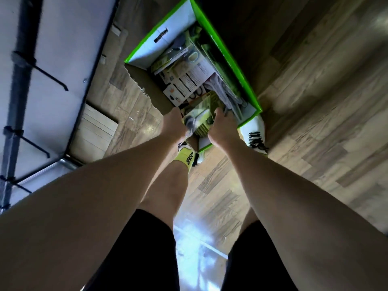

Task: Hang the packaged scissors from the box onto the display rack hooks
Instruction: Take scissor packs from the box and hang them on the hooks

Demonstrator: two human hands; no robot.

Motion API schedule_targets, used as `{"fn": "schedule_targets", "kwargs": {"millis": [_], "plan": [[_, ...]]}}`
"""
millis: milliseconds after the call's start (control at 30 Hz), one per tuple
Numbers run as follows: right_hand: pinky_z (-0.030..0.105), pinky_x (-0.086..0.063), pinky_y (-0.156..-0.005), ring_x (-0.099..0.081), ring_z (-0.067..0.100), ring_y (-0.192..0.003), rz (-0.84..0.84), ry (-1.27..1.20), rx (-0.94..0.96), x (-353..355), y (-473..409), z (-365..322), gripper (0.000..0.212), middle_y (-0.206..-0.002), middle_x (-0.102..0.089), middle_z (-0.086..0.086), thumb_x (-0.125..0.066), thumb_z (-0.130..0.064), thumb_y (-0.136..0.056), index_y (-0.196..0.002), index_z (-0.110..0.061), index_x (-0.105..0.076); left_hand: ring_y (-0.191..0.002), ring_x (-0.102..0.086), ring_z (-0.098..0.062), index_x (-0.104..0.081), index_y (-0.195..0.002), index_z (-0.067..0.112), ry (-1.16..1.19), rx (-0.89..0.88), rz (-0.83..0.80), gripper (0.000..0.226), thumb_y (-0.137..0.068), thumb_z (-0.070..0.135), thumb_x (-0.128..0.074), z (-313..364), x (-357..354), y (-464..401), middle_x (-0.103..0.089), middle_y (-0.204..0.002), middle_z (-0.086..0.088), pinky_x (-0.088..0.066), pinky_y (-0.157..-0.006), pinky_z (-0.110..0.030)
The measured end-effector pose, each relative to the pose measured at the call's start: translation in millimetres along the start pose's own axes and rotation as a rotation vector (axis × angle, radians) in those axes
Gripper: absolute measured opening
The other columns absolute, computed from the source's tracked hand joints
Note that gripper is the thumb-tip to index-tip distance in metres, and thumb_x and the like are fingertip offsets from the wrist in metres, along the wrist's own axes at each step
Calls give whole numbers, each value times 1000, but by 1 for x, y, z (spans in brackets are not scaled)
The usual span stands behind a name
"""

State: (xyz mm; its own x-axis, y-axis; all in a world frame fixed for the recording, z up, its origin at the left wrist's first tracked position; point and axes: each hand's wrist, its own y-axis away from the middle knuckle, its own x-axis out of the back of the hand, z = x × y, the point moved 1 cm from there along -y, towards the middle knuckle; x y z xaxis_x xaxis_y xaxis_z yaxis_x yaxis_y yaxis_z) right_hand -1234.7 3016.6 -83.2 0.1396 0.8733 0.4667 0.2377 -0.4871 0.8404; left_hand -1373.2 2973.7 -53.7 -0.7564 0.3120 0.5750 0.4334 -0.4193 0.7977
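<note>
**Both hands on a scissors pack at the near end of the box**

Wood-plank floor fills the view, streaked with window glare, and the person stands over it looking straight down past black shorts. An open green-edged box sits on the floor just ahead of the feet, one flap folded out to the left, white on its inner face. Inside it lies a jumble of carded packs, overlapping and tilted.

Both arms reach down together. The left hand grips the left edge of a packaged pair of scissors, fingers curled around it; the right hand holds the right edge the same way. The pack sits squarely between the two hands, at the near end of the box, just above the other packs. It is blurred, so the print is unreadable.

A white shoe with black laces touches the box's near right corner. A yellow sock shows below the left wrist.

Far left, the display rack stands well apart from the box, dark hooks jutting from its post against a pale panel.
</note>
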Motion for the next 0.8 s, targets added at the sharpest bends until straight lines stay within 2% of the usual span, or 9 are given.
{"fn": "schedule_targets", "kwargs": {"millis": [133,233,300,367,533,600,667,700,800], "plan": [[51,-34,-108,-43,38,-126,-40,126,102,38,29,-27,53,-134,-42,21,-48,-9,-91,-142,-21,-39,-61,-39,-13,-49,-90,2,82,33,117,17,-84,-14,-44,6,41,35,-47,-73,-5,-35,-44,-18],[44,-51,-89,-58,33,-104,-47,121,171,74,66,-48,59,-125,-47,21,-45,-7,-92,-146,-28,-34,-61,-42,-18,-52,-94,1,163,48,218,14,-85,-9,-47,18,78,78,-49,-76,-9,-37,-44,-25],[37,-50,-72,-61,32,-97,-26,153,268,101,99,-66,56,-115,-54,17,-45,-6,-93,-145,-27,-35,-57,-44,-19,-50,-96,8,209,60,277,21,-85,-9,-45,25,106,116,-49,-74,-7,-35,-36,-22],[34,-45,-63,-62,31,-90,22,212,359,128,133,-84,54,-104,-58,13,-45,-7,-94,-142,-29,-38,-60,-54,-27,-55,-103,15,217,42,302,37,-81,-10,-41,32,133,150,-57,-83,-12,-40,-40,-24],[39,-47,-92,-53,33,-111,24,205,540,189,235,-138,47,-116,-59,6,-61,-21,-78,-122,-37,-56,-94,-66,-32,-72,-105,13,140,21,331,33,-87,-2,-48,25,199,242,-70,-103,-13,-52,-82,-32],[40,-45,-95,-55,28,-110,15,246,627,201,272,-159,47,-114,-59,5,-65,-49,-71,-117,-37,-57,-101,-64,-31,-71,-104,17,150,37,375,34,-86,-2,-48,24,227,287,-69,-109,-12,-51,-87,-34],[43,-42,-97,-52,30,-108,47,345,714,206,304,-180,57,-112,-58,9,-49,-77,-71,-111,-38,-58,-102,-62,-32,-71,-110,17,160,55,434,39,-84,-1,-49,25,252,337,-69,-110,-11,-48,-85,-34],[44,-41,-96,-50,32,-108,62,375,739,208,317,-188,56,-110,-58,12,-43,-78,-74,-108,-37,-59,-103,-62,-33,-70,-114,18,158,67,469,42,-84,0,-48,22,260,353,-69,-112,-12,-48,-85,-34],[42,-34,-98,-51,35,-113,106,451,857,209,361,-211,30,-104,-64,13,-53,-49,-88,-106,-27,-62,-103,-63,-35,-71,-115,16,196,100,557,41,-83,2,-49,2,275,406,-69,-112,-15,-51,-87,-37]]}}
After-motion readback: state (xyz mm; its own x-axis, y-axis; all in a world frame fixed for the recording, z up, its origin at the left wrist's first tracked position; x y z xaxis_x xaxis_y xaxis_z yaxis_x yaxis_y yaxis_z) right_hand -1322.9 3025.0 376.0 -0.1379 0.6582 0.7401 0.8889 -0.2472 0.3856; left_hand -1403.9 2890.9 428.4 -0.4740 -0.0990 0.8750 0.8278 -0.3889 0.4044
